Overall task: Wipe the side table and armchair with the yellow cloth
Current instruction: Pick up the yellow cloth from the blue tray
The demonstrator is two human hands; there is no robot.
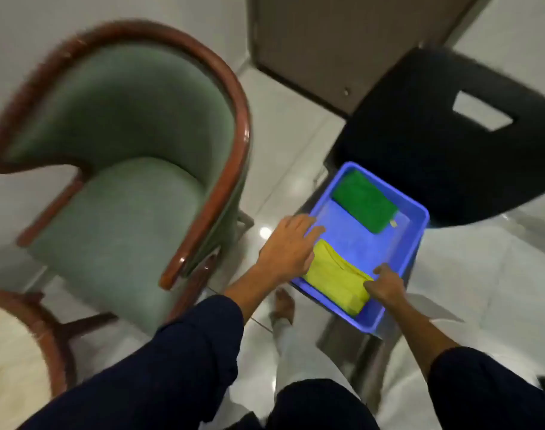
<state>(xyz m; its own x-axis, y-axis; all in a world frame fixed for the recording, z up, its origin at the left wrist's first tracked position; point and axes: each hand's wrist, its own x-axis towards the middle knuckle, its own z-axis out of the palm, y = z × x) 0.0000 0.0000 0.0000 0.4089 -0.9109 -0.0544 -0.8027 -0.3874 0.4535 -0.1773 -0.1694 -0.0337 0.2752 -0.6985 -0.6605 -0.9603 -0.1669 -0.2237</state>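
A folded yellow cloth (335, 279) lies in the near end of a blue plastic tray (417, 240). My right hand (386, 285) grips the cloth's near right corner. My left hand (288, 246) rests with fingers spread on the tray's left rim, touching the cloth's left edge. The green armchair (119, 169) with a curved wooden frame stands to the left. A round side table (13, 346) with a pale top and wooden rim shows at the bottom left corner.
A folded green cloth (366, 204) lies at the tray's far end. The tray sits on a stool beside a black chair (435, 144). A brown door (342, 41) stands behind. My foot (283, 305) is on the glossy white floor.
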